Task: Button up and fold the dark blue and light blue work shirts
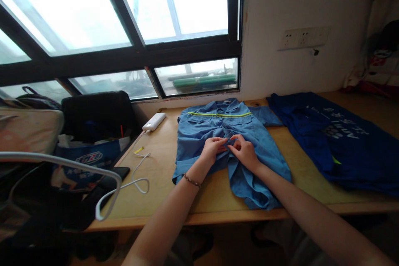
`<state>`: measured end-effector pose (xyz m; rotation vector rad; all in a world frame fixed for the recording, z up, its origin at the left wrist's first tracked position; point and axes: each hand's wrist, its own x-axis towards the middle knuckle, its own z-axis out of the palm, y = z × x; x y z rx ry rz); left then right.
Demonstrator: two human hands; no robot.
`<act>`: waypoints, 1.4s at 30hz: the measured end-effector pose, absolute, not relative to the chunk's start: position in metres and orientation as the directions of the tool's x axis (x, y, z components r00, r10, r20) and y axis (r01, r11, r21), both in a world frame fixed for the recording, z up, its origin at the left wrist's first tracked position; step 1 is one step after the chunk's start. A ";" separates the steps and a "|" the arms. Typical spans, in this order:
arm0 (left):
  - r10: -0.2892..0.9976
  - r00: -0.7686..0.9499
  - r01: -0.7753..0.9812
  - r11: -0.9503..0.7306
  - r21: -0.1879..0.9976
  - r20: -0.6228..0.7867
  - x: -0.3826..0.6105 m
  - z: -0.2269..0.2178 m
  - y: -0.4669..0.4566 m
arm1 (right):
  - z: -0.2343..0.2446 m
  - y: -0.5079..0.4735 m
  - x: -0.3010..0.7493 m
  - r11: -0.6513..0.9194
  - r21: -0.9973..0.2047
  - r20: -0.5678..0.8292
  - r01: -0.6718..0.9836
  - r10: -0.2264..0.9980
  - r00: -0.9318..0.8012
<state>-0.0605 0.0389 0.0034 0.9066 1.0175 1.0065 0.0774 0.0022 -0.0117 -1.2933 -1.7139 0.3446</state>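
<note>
A light blue work shirt (202,133) with a yellow stripe across the chest lies on the wooden table, collar toward the window. Its lower front edges spread apart below my hands. My left hand (214,148) pinches the front edge of the shirt near the middle, a beaded bracelet on its wrist. Close beside it, my right hand (244,151) grips the other front edge with thumb and fingers. The fingertips of both hands nearly meet at the placket; any button between them is too small to make out.
A dark blue garment (352,141) with white print lies at the table's right. On the left are a white power bank (154,121) and its looping white cable (140,181). A black chair (99,112) and a blue bag (90,160) stand beyond the table's left edge (123,156).
</note>
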 end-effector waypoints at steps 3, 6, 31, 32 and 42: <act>0.930 0.217 -0.289 0.353 0.890 -0.298 -0.062 0.002 0.043 | -0.012 0.003 0.077 0.416 -0.720 0.499 0.556 0.867 -0.002; 0.913 0.243 -0.332 0.395 0.857 -0.327 -0.063 0.000 0.046 | -0.012 0.004 0.077 0.411 -0.752 0.491 0.515 0.871 0.021; 0.947 0.176 -0.521 0.321 0.791 -0.269 -0.057 0.000 0.041 | -0.017 0.012 0.078 0.389 -0.892 0.391 0.229 0.919 -0.037; 0.950 0.173 -0.526 0.312 0.791 -0.260 -0.056 -0.001 0.041 | -0.017 0.013 0.077 0.385 -0.896 0.386 0.221 0.922 -0.038; 0.970 0.197 -0.515 0.229 0.826 -0.145 -0.056 0.001 0.040 | -0.014 0.011 0.077 0.288 -0.954 0.281 0.082 0.956 -0.085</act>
